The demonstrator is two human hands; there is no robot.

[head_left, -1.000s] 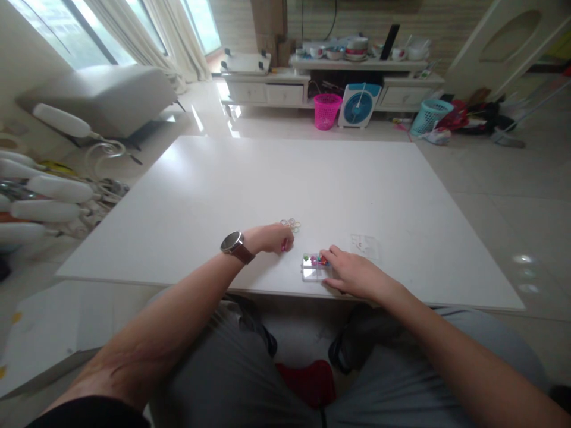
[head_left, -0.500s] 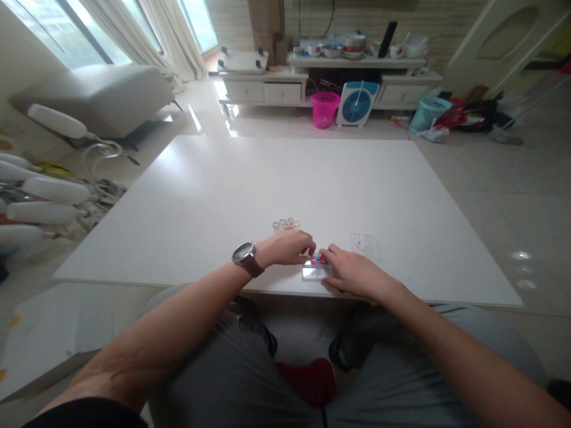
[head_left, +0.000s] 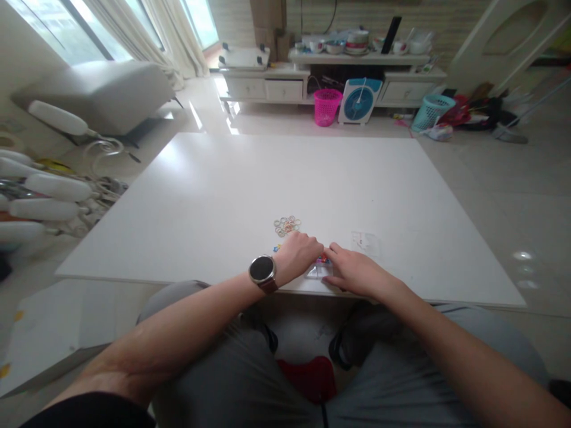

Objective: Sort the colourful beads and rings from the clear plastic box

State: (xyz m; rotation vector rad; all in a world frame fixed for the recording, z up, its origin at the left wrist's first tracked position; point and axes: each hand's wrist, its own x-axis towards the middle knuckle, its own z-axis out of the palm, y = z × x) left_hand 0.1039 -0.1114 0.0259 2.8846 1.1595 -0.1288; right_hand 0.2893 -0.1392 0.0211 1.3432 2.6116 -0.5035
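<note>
A small clear compartment box (head_left: 319,271) lies near the table's front edge, with small colourful pieces (head_left: 323,258) in its far part. My left hand (head_left: 300,255) is bent over the box's left side, its fingers curled down; what they hold, if anything, is hidden. At the box's right side, my right hand (head_left: 352,267) rests with thumb and forefinger apart, touching the box. Several rings (head_left: 288,226) lie in a pile beyond my left hand. Blue and yellow bits (head_left: 277,248) show beside my left wrist.
The white table (head_left: 285,172) spreads out ahead. A clear plastic bag (head_left: 364,242) lies beyond my right hand. Past the table stand a pink basket (head_left: 327,108), a blue fan (head_left: 359,102) and a low cabinet (head_left: 284,90). White-padded bars (head_left: 57,186) are at the left.
My left hand has moved right and a little nearer, now covering more of the box. The blue and yellow bits beside the wrist have come into view. My right hand has barely moved.
</note>
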